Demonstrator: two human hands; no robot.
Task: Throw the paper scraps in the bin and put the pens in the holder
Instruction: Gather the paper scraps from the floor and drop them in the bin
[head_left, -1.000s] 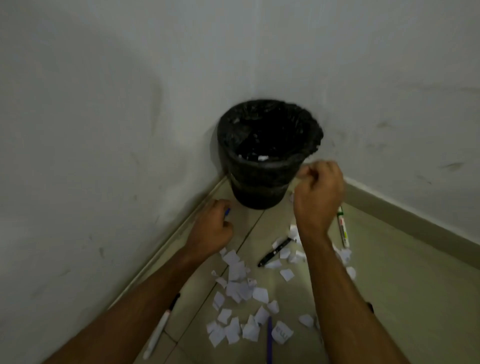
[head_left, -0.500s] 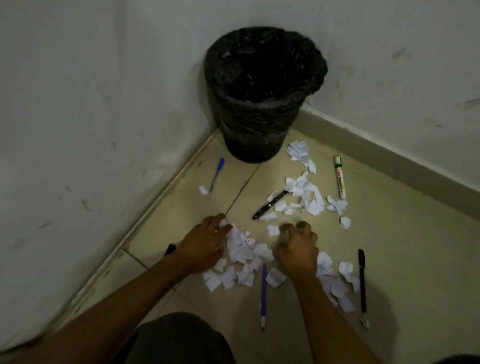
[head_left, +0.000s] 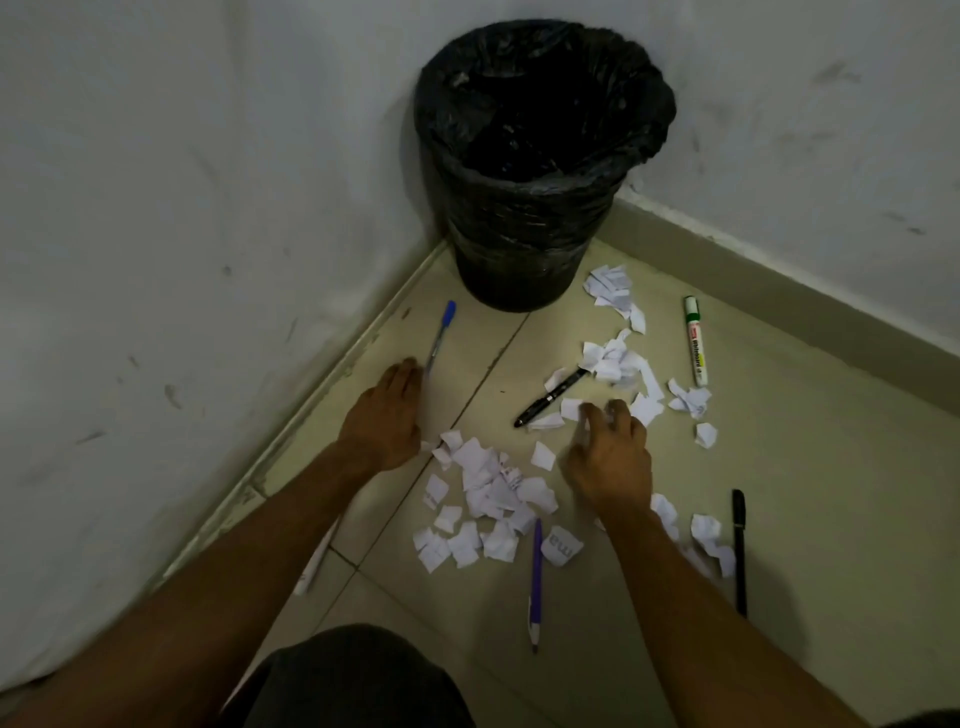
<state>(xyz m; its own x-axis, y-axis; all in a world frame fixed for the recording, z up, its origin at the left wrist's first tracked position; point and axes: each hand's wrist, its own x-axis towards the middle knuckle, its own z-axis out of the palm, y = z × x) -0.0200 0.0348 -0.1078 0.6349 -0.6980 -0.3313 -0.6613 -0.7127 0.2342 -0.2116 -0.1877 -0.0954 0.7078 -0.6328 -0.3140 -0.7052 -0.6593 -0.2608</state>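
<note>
A black bin (head_left: 540, 171) lined with a black bag stands in the wall corner. White paper scraps (head_left: 488, 493) lie scattered over the tiled floor in front of it. My left hand (head_left: 387, 415) lies flat on the floor, fingertips by a blue pen (head_left: 440, 335). My right hand (head_left: 610, 452) is curled over scraps beside a black pen (head_left: 550, 397). Also on the floor are a green-capped whiteboard marker (head_left: 695, 340), a purple pen (head_left: 536, 582), another black pen (head_left: 739, 551) and a white pen (head_left: 311, 566) partly under my left forearm. No holder is in view.
White walls close in on the left and behind the bin, with a skirting board (head_left: 779, 291) along the right wall. My knee in dark cloth (head_left: 353, 675) fills the bottom centre.
The view has dropped from the bin to the floor. My right hand came down from the bin's rim to the scraps, then slid forward toward the black pen. My left hand reached forward toward the blue pen.
</note>
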